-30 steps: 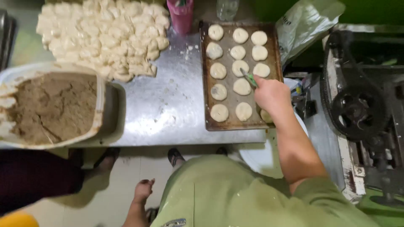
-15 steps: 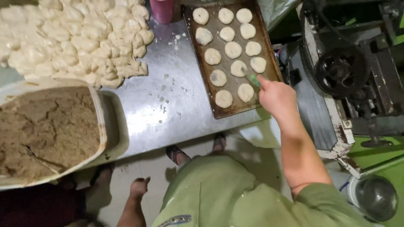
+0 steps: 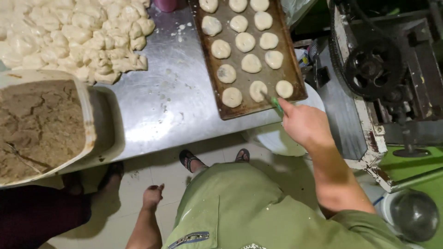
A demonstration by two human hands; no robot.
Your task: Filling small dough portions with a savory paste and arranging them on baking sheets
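Green tool (image 3: 277,104) pinched in right hand (image 3: 302,124) at baking tray (image 3: 295,74) near edge, touching dough round (image 3: 258,91); left hand (image 3: 152,196) hangs loose, empty.

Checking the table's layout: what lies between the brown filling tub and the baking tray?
Bare steel table with flour specks, between tub and tray, in the head view.

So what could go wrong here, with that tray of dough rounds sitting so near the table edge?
The tray seems to stick out past the table at its near right corner, so a push from the right hand might tip it. The green tool could dent the nearest dough round. The left hand hangs low, steadying nothing.
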